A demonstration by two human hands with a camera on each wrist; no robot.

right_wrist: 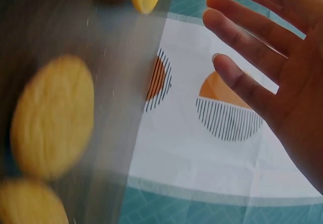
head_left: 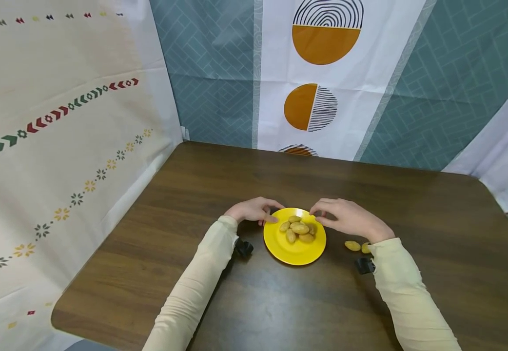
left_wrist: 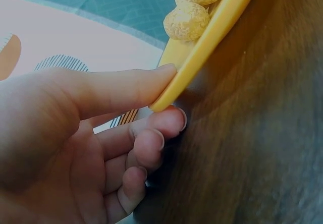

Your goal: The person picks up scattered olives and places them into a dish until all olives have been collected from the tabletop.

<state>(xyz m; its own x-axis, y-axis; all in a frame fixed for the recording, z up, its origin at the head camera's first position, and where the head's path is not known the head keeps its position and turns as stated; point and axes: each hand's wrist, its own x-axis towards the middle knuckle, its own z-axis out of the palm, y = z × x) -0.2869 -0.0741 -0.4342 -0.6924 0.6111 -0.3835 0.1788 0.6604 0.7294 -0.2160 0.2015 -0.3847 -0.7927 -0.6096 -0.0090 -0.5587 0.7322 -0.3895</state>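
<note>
A round yellow plate (head_left: 292, 256) stands mid-table, bearing a small heap of yellow oval pieces (head_left: 300, 228) that look like small potatoes. In the left wrist view the pieces (left_wrist: 186, 21) have rough, netted skin. My left hand (head_left: 252, 210) pinches the plate's upper left rim, thumb on top and fingertips underneath. At the upper right rim, my right hand (head_left: 349, 218) hovers with its fingers extended and apart, nothing in it. Two more potato-like pieces (head_left: 352, 245) lie on the table close to the right wrist; the right wrist view shows them blurred.
The brown wooden table (head_left: 157, 239) has its back edge against a teal and white patterned curtain (head_left: 324, 92). A white patterned cloth (head_left: 61, 146) hangs along the left side. Black wrist cameras (head_left: 244, 247) are strapped below both hands.
</note>
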